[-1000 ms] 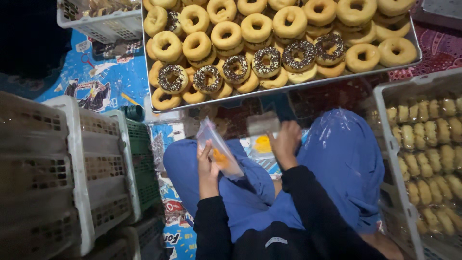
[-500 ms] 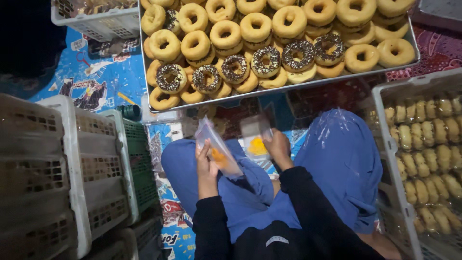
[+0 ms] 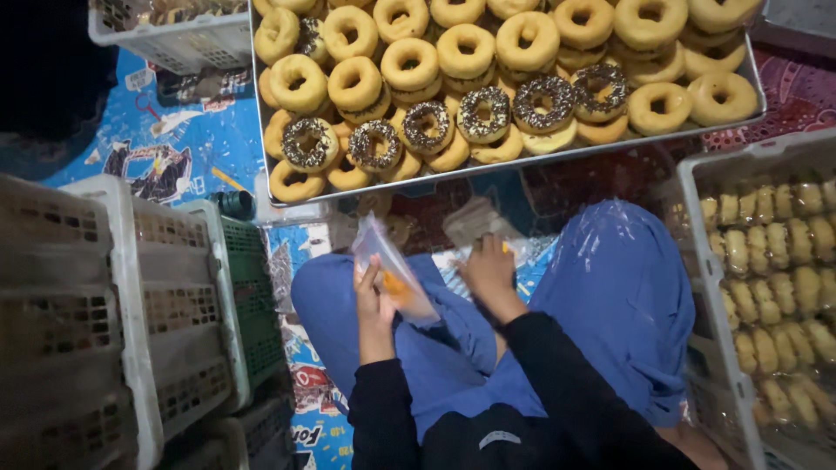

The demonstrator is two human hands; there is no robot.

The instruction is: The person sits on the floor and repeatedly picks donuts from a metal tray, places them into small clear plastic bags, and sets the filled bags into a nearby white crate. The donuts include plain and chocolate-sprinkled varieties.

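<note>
- You're sitting cross-legged on a floor mat [image 3: 174, 148] with a busy blue cartoon print; over on the right there's a patch of dark red patterned rug [image 3: 801, 83]. The lighting is pretty dim all round.
- Stacked plastic crates [image 3: 104, 305], pale ones plus a green one, crowd your left side, and their insides are too dark to make out.
- Your left hand [image 3: 373, 300] is holding a clear plastic bag [image 3: 392, 270] upright over your left knee, fingers wrapped around its lower edge. Something orange sits inside it, but it's too blurry to say what.
- Your right hand [image 3: 489, 274] is down between your knees on a loose pile of clear bags [image 3: 475, 222]. The fingers are curled, but honestly I can't tell if they're pinching one or just resting there.
- Right in front of you is a big metal tray [image 3: 522, 161] piled with ring donuts [image 3: 409, 65], mostly plain golden ones, with a row of chocolate-sprinkled ones near your edge. The tray's top is cut off by the frame.
- A white crate [image 3: 688, 226] on your right holds rows of small pale pastries [image 3: 775, 296], partly cropped.
- Another white basket [image 3: 174, 39] sits top left, contents unclear.
</note>
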